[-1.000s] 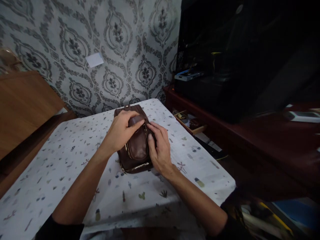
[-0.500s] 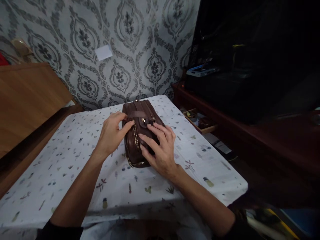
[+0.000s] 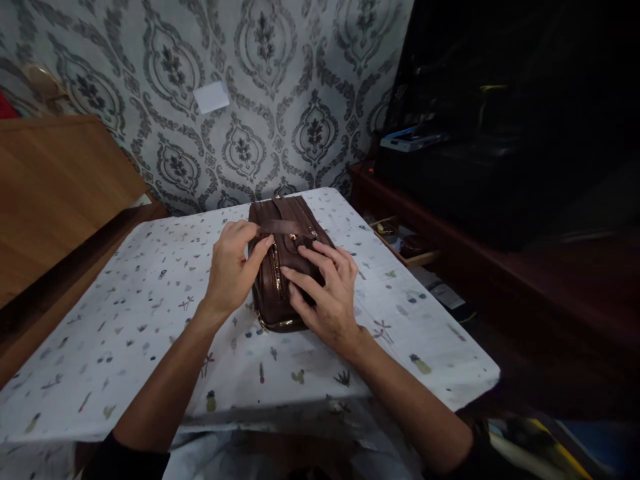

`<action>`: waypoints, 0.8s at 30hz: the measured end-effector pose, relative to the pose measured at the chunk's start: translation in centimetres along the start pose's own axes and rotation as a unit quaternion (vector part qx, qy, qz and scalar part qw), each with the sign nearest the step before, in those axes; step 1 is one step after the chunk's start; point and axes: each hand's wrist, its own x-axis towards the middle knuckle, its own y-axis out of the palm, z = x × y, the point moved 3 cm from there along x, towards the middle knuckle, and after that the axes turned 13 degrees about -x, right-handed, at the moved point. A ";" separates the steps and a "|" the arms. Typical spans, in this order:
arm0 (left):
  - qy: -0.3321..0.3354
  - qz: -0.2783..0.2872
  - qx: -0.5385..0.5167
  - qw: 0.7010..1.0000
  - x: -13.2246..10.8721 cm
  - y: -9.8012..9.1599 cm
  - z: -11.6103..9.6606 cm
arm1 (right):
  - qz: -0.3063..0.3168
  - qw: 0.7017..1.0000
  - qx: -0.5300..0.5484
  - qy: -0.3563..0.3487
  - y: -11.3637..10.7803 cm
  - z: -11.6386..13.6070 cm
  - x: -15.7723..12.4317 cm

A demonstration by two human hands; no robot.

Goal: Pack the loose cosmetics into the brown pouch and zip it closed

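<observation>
A brown leather bag (image 3: 270,303) with gold zippers and a strap across its top lies on the patterned white tablecloth (image 3: 150,320). At its left side, my left hand (image 3: 233,263) has thumb and forefinger at the upper end of a gold zipper; its fingers are closed there, and what they pinch is too small to make out. My right hand (image 3: 327,290) rests on the right part of the bag with its fingers spread, near a small gold clasp (image 3: 293,237).
A wooden panel (image 3: 65,193) stands at the left. Along the right runs a dark red cabinet (image 3: 480,273) with an open drawer (image 3: 423,259) holding small items. A large dark screen is above it. Behind the table is a patterned wall with a white card (image 3: 211,97).
The whole view has shifted slightly. My left thumb and forefinger remain by the zipper's upper end, and my right hand stays spread on the bag.
</observation>
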 end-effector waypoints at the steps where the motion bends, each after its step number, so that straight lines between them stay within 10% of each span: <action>1: 0.005 0.000 -0.001 1.000 0.0 0.0 -0.1 | -0.005 1.000 -0.006 -0.004 0.0 0.1 0.1; 15: 0.064 0.105 0.057 0.991 -0.5 -0.7 -2.2 | -0.025 0.999 0.027 -0.004 -0.9 -0.1 0.3; 24: 0.054 0.145 0.092 0.984 1.5 3.2 -3.8 | 0.013 0.944 0.191 0.269 -0.8 -2.6 -1.5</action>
